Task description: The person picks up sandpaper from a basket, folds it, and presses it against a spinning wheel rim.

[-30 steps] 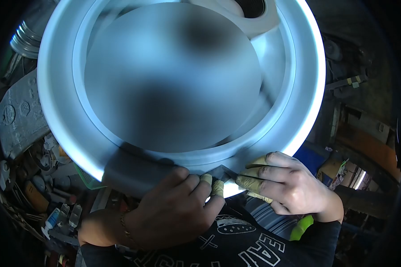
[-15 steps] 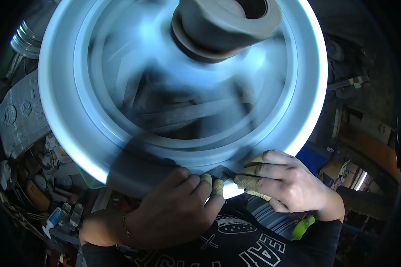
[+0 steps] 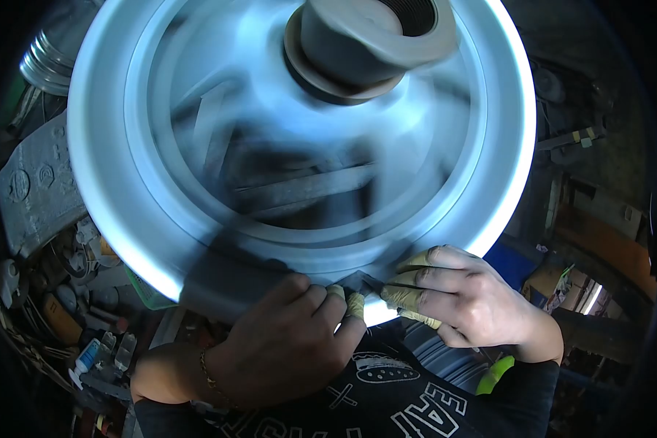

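Observation:
A large silvery wheel rim (image 3: 98,146) fills the upper view, its spokes smeared as if spinning. At its centre sits a big grey threaded nut (image 3: 358,44). At the near edge of the rim, a small dark folded piece of sandpaper (image 3: 359,280) lies against the metal. My left hand (image 3: 288,343) is closed, pinching the sandpaper from the left with taped fingertips. From the right, my right hand (image 3: 467,296) grips its other side, also with yellowish tape round the fingers. The fingertips partly hide the sandpaper.
Metal parts and a flat grey casting (image 3: 40,182) crowd the left side. A small blue-and-white bottle (image 3: 87,355) lies lower left, near a green basket (image 3: 147,292). On the right are a blue item (image 3: 509,264) and a cardboard box (image 3: 544,281).
The blurred spoke pattern inside the rim differs. Rim and surroundings sit slightly shifted in view. Both hands keep nearly the same place and grip.

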### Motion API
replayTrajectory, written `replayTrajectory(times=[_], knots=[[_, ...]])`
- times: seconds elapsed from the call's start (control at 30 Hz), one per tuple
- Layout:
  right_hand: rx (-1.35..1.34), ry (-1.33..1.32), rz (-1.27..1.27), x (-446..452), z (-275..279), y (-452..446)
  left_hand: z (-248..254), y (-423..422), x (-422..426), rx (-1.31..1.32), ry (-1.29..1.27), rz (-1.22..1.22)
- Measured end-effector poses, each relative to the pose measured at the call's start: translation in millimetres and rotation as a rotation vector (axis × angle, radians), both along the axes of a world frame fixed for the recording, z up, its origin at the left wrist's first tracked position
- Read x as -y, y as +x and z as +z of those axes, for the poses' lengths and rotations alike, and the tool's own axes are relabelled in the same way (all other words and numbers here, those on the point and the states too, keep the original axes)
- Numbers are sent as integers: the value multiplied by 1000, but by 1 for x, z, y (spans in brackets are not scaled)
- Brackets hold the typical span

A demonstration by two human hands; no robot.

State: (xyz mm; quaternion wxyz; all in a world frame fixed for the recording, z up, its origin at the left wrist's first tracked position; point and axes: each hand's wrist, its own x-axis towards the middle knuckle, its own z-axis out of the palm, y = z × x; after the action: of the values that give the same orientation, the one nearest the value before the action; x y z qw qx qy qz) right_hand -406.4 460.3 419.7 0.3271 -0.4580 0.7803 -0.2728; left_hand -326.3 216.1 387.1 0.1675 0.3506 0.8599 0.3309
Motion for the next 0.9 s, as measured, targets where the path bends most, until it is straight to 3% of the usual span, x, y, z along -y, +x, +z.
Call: replayTrajectory(times=[0.9], knots=[[4,-12,8,3,-6,-2,-2,-2,0,-4,-25,-3]])
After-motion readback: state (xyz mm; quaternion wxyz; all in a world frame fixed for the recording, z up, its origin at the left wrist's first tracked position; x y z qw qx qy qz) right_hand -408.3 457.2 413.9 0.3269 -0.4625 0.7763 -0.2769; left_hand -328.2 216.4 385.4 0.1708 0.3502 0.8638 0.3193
